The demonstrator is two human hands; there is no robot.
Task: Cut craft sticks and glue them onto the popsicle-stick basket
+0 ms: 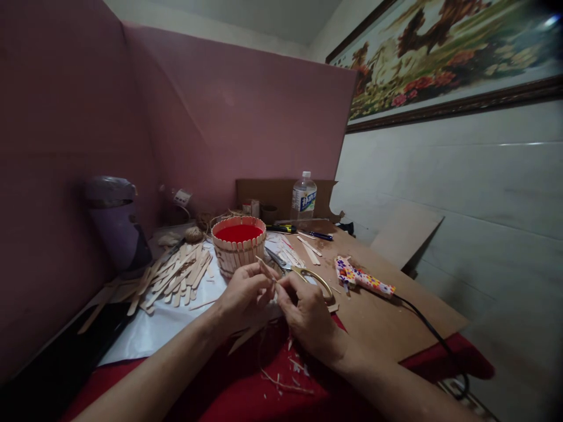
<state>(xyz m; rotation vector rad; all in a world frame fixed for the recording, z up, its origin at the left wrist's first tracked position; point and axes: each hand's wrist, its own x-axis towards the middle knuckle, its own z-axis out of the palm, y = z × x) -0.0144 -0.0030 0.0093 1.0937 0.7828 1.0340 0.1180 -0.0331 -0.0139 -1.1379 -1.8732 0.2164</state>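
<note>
My left hand (248,290) is closed on a thin wooden craft stick (264,267), which points up and to the left. My right hand (305,310) meets it at the stick's lower end, thumb and fingers pinched together; what they grip is too small to make out. Just behind the hands stands a red-lined tub (235,252) with craft sticks side by side around its outside. Scissors with gold handles (328,287) lie beyond my right hand. Below the hands, a strand of twine (285,385) and small wood scraps (297,366) rest on the red cloth.
A pile of craft sticks (180,272) lies at left on white sheeting. A floral glue gun (363,278) with a black cord lies on brown board (387,328) at right. Behind are a plastic bottle (304,199), a utility knife (281,228), a twine ball (193,234) and a purple container (116,225).
</note>
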